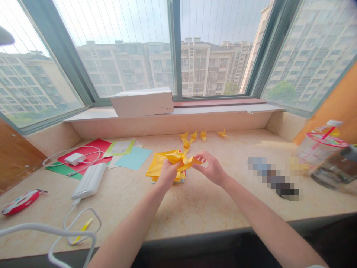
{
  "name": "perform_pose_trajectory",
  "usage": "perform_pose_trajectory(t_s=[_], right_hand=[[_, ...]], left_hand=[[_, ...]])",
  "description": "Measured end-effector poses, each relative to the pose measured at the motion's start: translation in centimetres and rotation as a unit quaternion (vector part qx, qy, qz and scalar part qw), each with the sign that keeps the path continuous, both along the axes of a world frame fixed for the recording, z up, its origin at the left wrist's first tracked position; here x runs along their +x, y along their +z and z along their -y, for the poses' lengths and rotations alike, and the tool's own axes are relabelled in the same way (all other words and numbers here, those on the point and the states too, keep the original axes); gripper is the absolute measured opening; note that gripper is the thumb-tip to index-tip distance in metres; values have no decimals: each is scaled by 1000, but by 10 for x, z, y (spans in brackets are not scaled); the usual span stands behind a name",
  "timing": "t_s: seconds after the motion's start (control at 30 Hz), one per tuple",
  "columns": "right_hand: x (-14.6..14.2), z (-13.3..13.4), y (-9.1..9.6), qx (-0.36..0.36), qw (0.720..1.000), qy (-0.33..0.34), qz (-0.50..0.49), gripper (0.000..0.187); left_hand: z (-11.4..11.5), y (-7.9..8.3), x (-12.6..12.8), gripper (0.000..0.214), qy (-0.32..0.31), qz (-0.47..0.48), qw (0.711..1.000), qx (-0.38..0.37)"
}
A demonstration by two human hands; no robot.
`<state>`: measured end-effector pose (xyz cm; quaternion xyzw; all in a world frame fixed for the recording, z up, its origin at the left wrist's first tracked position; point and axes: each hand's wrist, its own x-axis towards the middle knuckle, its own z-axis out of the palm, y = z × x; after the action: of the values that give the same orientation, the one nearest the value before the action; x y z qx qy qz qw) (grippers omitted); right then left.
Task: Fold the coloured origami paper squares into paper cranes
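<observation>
A partly folded sheet of yellow origami paper [175, 156] is held up between my two hands. My left hand [169, 173] grips it from below, thumb on top. At its right end, the fingertips of my right hand [209, 165] pinch a narrow corner. Beneath it lies a stack of yellow folded paper [154, 165], with a bluish edge showing under it. Just behind stand several small folded paper cranes [194, 136], and one more crane [222, 133] sits apart to the right.
Left are coloured paper sheets [136, 158], a white charger [75, 159], a power bank [89, 180] with cables, and a red-and-white item [22, 202]. Right are a blurred-out object [272, 176], a cup with a straw [320, 147] and a dark container [337, 167]. A white box [143, 102] rests on the sill.
</observation>
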<state>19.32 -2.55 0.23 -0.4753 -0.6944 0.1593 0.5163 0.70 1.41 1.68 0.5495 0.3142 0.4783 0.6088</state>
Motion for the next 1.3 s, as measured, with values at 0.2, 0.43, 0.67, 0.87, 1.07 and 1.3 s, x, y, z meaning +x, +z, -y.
perform_pose_trajectory(t_s=[0.2, 0.43, 0.67, 0.87, 1.07, 1.3], right_hand=[[-7, 1, -4, 10, 999, -19, 27, 27], [-8, 3, -7, 10, 997, 18, 73, 51], [-9, 2, -9, 4, 999, -31, 38, 29], [-4, -2, -5, -35, 997, -56, -38, 23], [-1, -8, -5, -85, 982, -32, -163, 28], [8, -13, -6, -139, 969, -61, -194, 41]], left_hand=[[-2, -11, 1, 23, 4, -77, 996, 36], [-9, -22, 2, 11, 81, -137, 984, 81], [-4, -13, 2, 19, 19, -117, 991, 55], [1, -2, 3, 25, 7, -64, 997, 46], [2, -1, 4, 25, -19, -42, 999, 0], [0, -6, 1, 23, -94, -134, 986, 8]])
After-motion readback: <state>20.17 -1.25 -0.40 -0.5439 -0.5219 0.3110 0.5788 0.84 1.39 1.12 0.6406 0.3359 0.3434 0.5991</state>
